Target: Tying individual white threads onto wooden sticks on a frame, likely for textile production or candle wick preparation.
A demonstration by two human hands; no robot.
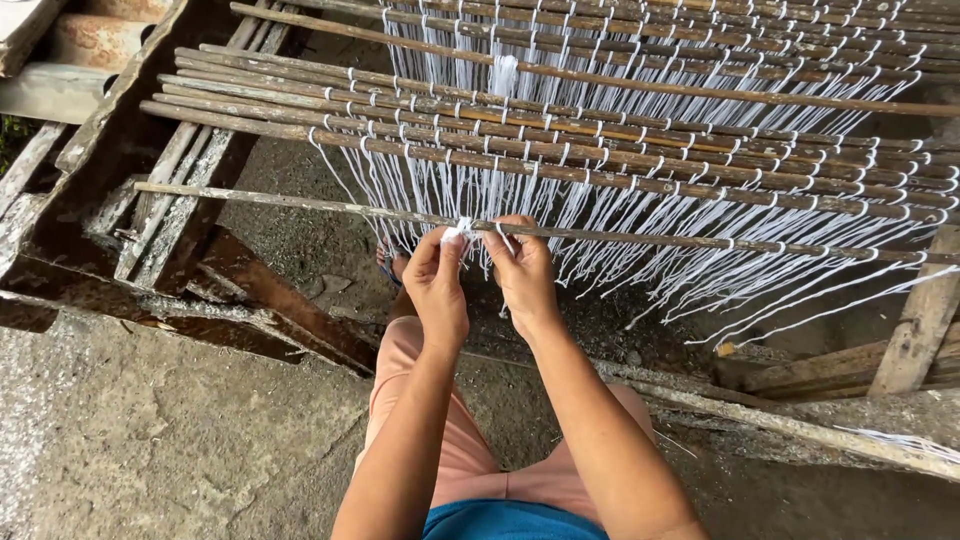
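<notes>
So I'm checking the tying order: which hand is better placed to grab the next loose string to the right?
Probably the right hand: it sits beside the hanging white strings, while the left hand pinches the knot.

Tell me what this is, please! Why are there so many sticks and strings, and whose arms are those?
The camera sits on a person's head and looks down, so the arms are that person's own. The left hand and the right hand pinch white string at the nearest stick. Behind it lie more thin sticks, side by side, tied with loops of the same string; loose ends hang down. A rough wooden frame holds it all above concrete ground.
</notes>
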